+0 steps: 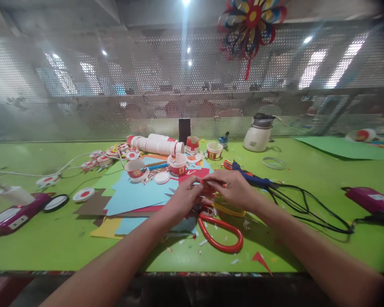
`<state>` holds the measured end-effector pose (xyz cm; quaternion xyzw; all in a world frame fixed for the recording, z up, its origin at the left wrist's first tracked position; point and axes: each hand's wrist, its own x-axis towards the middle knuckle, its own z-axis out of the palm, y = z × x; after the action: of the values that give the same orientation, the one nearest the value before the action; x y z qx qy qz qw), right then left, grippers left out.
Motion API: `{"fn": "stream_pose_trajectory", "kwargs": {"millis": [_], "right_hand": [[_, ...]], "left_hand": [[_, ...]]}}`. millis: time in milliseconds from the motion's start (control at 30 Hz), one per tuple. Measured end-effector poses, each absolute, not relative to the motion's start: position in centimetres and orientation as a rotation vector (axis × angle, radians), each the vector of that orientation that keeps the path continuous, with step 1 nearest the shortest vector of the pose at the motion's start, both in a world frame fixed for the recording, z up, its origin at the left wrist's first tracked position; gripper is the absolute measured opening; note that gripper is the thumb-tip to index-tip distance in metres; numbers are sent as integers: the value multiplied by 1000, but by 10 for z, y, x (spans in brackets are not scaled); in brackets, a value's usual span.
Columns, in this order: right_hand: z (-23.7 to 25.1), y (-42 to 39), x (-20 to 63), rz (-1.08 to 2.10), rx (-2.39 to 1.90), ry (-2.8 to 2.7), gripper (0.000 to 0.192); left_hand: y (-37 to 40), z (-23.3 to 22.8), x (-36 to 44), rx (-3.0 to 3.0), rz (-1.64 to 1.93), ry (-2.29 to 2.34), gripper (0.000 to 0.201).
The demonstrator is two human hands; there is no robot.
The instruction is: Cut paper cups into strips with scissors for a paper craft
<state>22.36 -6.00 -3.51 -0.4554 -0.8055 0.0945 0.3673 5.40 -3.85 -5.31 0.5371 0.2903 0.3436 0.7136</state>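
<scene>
Above the middle of the green table (307,187) we see 2 hands meeting, with a small red paper piece (205,182) pinched between them. We see the left hand (184,197) with its fingers closed on the left end of that piece, and the right hand (235,187) gripping the right end, fingers curled over it. Just below the hands lie red-handled scissors (220,234) on the table, touching a stack of blue, red and yellow paper sheets (137,196). Behind the sheets we count several red-and-white paper cups (178,164) and a lying stack of cups (156,144). Right of the hands rests a blue glue gun (252,179) with its black cord (307,204) trailing rightward.
</scene>
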Motion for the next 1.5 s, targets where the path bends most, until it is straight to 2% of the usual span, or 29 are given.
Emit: {"fn": "stream_pose_trajectory", "kwargs": {"millis": [233, 367, 600, 733, 933, 1133, 1500], "right_hand": [[-36, -62, 220, 195, -1185, -2054, 24], [-38, -63, 217, 184, -1244, -2033, 33], [-36, -62, 220, 212, -1368, -1867, 32], [-29, -59, 226, 365, -1389, -1748, 28], [-28, -62, 221, 689, -1323, -1672, 37], [-30, -68, 214, 799, -1289, -1521, 29], [-33, -69, 214, 759, -1234, -1514, 21]], "left_hand": [[-42, -47, 57, 1314, 817, 738, 4], [-41, -52, 59, 1311, 840, 779, 9], [-39, -48, 57, 1304, 879, 770, 16], [-40, -41, 55, 1259, 903, 709, 17], [-40, -41, 54, 1248, 914, 654, 25], [-44, -43, 54, 1255, 901, 660, 30], [-44, -41, 55, 1278, 914, 577, 23]]}}
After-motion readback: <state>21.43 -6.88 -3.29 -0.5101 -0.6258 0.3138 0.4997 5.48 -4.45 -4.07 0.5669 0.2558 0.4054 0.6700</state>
